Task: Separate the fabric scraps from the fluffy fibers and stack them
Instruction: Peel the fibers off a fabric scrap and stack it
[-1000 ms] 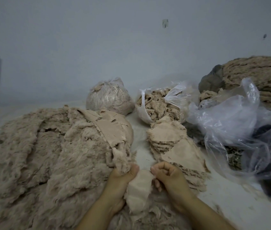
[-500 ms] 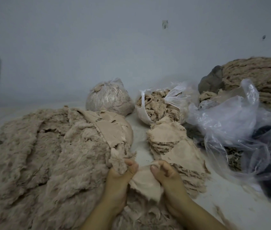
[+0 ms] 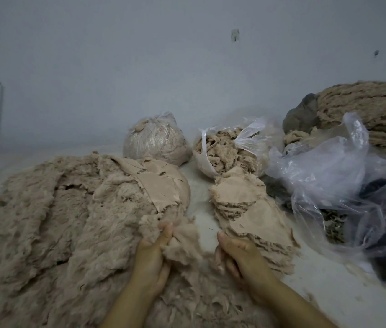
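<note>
Head view, one frame

Left hand (image 3: 150,259): low centre, fingers and thumb curled round a tuft of fluffy fibres (image 3: 182,242) at the near edge of the big pile; grip clamped on the tuft.

Right hand (image 3: 239,256): just right of the left, apart from it, thumb pointing up, fingers curled in toward the palm; knuckles lie against the foot of the scrap stack. Whether anything sits inside this grip cannot be told.

Fibre pile (image 3: 52,221): broad beige heap of fluffy material, filling the left half and running under both forearms. Flat pieces of smooth tan backing fabric (image 3: 163,185) lie on its upper right shoulder.

Scrap stack (image 3: 251,209): layered fabric scraps, smooth side up, right of the pile and beside the right hand, leaning toward the viewer.

Tied bag (image 3: 156,143): clear plastic, rounded, packed with beige fibre, behind the pile.

Open bag (image 3: 225,152): clear plastic, mouth toward the viewer, holding loose beige pieces, just behind the scrap stack.

Loose plastic sheeting (image 3: 334,176): crumpled, translucent, right side, over dark contents.

Far heap (image 3: 372,107): stacked beige material, upper right, a grey lump at its left end.

Surface (image 3: 201,218): pale, a bare strip showing between pile and stack
</note>
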The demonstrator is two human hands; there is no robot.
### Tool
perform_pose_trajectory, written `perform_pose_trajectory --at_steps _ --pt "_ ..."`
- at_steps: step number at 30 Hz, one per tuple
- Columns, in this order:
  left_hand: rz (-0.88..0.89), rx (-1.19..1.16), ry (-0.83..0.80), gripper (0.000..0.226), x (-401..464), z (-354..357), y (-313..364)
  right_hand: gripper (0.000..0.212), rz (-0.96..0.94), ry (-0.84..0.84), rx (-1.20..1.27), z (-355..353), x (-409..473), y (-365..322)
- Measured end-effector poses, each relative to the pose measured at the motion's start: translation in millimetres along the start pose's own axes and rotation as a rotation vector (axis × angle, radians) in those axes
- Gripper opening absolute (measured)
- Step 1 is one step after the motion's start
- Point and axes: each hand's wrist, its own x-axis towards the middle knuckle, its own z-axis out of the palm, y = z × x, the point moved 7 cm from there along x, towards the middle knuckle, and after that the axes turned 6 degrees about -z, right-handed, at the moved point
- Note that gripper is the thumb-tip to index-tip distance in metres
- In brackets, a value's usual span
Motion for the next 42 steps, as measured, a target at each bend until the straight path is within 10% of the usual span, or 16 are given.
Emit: perform_pose_trajectory --at_steps 6,11,24,36,42 --pt "0.004 0.167 -0.141 0.016 -13.9 22.9 -22.4 0.027 -0.003 0.083 0.09 12.5 -1.0 7.6" --pt "0.057 0.102 0.074 0.01 -10.7 10.8 -14.9 0.012 -0.041 0.373 0.121 -13.4 2.7 11.7" --pt "0.097 0.261 0.104 0.015 -9.5 6.3 -15.3 0.028 -0.172 0.536 -0.008 -40.7 5.4 -10.5" --pt "-0.081 0.413 -0.006 0.031 -8.3 6.0 -23.3 0.044 0.098 0.528 -0.724 -137.2 61.1 -23.4" --pt "-0.105 0.389 0.035 0.046 -6.1 4.5 -25.4 0.02 -0.313 0.605 -0.677 -113.9 22.9 -46.1"
